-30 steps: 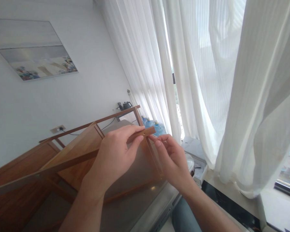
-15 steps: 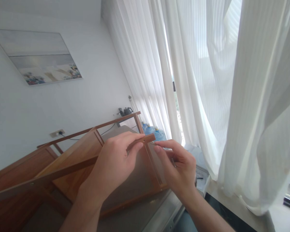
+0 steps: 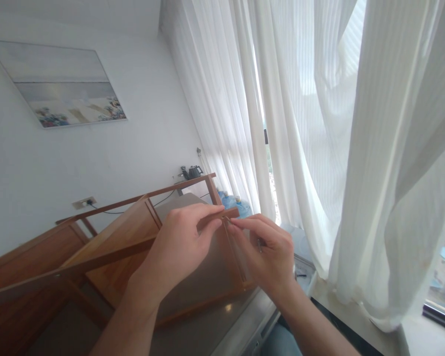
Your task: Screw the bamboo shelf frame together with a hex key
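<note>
My left hand [image 3: 180, 244] is wrapped round the end of a long wooden rail [image 3: 107, 252], part of a brown wooden furniture frame [image 3: 144, 212] lying tilted in front of me. My right hand [image 3: 265, 252] is pinched just right of that rail end, fingertips touching the wood near a small hole. A thin metal piece pokes out between its fingers; it is too small to name. Both hands meet at the rail's tip [image 3: 232, 213].
White curtains [image 3: 319, 138] hang at the right over a window. Blue water bottles [image 3: 233, 201] and a black kettle [image 3: 195, 171] stand at the far end. A picture [image 3: 59, 84] and a wall socket [image 3: 82, 202] are on the white wall.
My right hand has moved left and closer to the rail end, its pinch now touching the wood. My left hand keeps its grip on the rail.
</note>
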The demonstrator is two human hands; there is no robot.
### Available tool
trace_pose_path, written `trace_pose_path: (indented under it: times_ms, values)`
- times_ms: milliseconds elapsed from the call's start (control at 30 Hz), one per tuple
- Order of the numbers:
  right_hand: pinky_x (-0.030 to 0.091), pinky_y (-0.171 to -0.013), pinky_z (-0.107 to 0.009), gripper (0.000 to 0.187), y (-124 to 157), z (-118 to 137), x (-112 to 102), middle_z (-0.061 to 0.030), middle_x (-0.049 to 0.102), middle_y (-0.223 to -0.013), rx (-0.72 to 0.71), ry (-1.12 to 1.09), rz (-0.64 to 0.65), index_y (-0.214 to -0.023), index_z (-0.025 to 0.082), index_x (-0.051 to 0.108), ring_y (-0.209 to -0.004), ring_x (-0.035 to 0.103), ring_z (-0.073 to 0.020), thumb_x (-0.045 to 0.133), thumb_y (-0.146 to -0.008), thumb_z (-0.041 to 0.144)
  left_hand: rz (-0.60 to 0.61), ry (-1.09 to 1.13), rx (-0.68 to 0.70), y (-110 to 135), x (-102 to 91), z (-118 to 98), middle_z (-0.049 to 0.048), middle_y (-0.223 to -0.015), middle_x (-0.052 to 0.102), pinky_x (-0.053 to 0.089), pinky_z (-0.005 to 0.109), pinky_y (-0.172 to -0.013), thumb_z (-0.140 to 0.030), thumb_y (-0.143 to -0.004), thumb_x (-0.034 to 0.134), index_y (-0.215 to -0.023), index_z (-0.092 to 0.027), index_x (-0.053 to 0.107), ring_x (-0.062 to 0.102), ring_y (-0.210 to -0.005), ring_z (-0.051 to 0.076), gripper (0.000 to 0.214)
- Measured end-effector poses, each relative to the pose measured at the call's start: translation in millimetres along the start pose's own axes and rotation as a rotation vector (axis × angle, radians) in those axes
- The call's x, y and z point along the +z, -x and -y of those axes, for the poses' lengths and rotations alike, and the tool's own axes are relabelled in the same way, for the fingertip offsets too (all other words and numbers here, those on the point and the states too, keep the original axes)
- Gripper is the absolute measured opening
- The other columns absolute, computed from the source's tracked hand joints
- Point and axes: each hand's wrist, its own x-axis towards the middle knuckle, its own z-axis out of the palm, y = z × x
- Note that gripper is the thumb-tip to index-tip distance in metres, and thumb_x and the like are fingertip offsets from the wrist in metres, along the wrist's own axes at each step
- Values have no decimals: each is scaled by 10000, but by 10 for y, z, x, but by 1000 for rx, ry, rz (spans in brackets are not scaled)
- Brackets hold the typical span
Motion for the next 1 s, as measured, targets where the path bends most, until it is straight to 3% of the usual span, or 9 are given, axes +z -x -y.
trace_pose_path:
  times_ms: [367, 567, 800, 1000]
  values:
    - [550, -677, -236, 56, -7, 17, 95, -21, 757, -840, -136, 168, -18, -954, 222, 757, -728, 702, -133, 701, -957, 215, -57, -51, 62, -1, 17, 1, 38, -1170, 770, 600, 350, -942, -280, -973, 592, -1117, -251, 772, 724, -1068, 225, 232]
    - [491, -599, -238, 100, -7, 28, 151, -17, 749, -791, -167, 289, -56, -957, 230, 774, -662, 681, -123, 675, -969, 239, -39, -47, 63, 7, 33, 17, 46, -1306, 726, 564, 404, -1057, -269, -963, 575, -1167, -254, 742, 678, -1226, 253, 265]
    - [472, -563, -238, 109, -37, 102, 127, 1, 700, -732, -45, 212, -33, -849, 228, 753, -595, 608, -117, 691, -939, 234, 30, -104, -30, 23, 2, -22, 6, -1265, 752, 587, 412, -984, -316, -946, 573, -1232, -310, 709, 711, -1176, 270, 317]
    - [414, -569, -244, 137, 33, 100, 210, 7, 667, -706, -143, 343, -70, -839, 215, 721, -599, 579, -103, 658, -960, 202, 26, -90, -31, 17, -8, -32, -15, -1237, 760, 594, 365, -929, -292, -941, 572, -1205, -320, 715, 724, -1135, 248, 301]
